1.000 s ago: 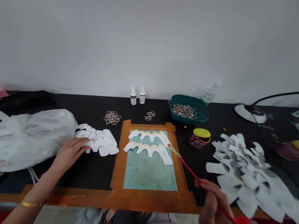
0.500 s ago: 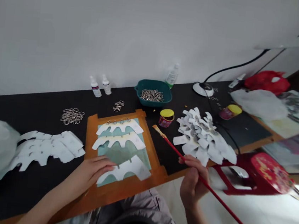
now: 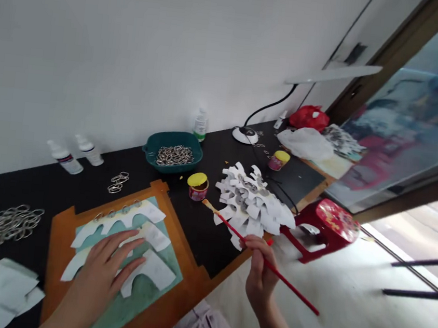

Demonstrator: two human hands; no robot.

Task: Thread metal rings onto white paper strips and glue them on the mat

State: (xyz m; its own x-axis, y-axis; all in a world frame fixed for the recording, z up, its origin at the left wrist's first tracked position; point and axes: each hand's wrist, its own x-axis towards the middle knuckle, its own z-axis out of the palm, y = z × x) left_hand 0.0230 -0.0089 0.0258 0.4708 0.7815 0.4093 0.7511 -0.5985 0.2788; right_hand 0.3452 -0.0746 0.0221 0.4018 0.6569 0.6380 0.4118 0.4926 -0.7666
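Note:
My right hand (image 3: 261, 273) grips a thin red paintbrush (image 3: 231, 229). Its bristles, coated in something yellowish, are near a small tub (image 3: 198, 189) with a yellow lid. With fingers spread, my left hand (image 3: 104, 264) is over the scalloped white cut-outs, partly covering the middle cut-out (image 3: 156, 237). Below its fingertips lies the nearest cut-out (image 3: 153, 271); whether they touch is unclear. At the top, another cut-out (image 3: 147, 213) has metal rings (image 3: 125, 209) along its yellowish edge. All three rest on a green sheet (image 3: 125, 310) on an orange-brown board (image 3: 61, 241).
A teal basin (image 3: 151, 158) holds many metal rings, and a loose ring pile (image 3: 12, 225) lies left. Finished-looking white pieces (image 3: 254, 204) are heaped right of the tub. Bottles (image 3: 65, 158), a desk lamp (image 3: 245, 134) and a red stool (image 3: 324, 227) stand around.
The view has swung to the right. My left hand has shifted from the nearest cut-out toward the middle one, fingers now spread. My right hand keeps holding the paintbrush.

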